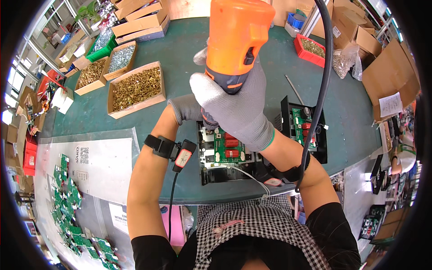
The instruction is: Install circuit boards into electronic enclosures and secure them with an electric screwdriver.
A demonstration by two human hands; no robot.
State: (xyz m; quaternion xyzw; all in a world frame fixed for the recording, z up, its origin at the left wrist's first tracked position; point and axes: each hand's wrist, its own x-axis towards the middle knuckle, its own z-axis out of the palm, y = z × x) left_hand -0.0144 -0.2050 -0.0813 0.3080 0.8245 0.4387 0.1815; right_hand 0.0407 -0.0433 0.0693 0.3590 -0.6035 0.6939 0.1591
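Note:
My right hand (240, 105), in a grey glove with white fingertips, is closed round an orange and black cordless power screwdriver (238, 40). The tool's dark nose points down at a black housing (209, 177). Inside that housing lies a green circuit board (220, 153) with red cylindrical parts. My left hand (186, 109), also gloved, reaches to the far left side of the housing. Its fingers are hidden behind the screwdriver and my right hand. Beside it on the right stands a second black housing (321, 153) with a similar green board (299, 121).
Cardboard trays of brass-coloured parts (137, 92) and silvery parts (121, 58) stand at the far left. A red bin (309, 47) sits far right, near a metal rod (294, 90). Several loose circuit boards (67, 207) lie at left. A black cable (326, 67) hangs across the right.

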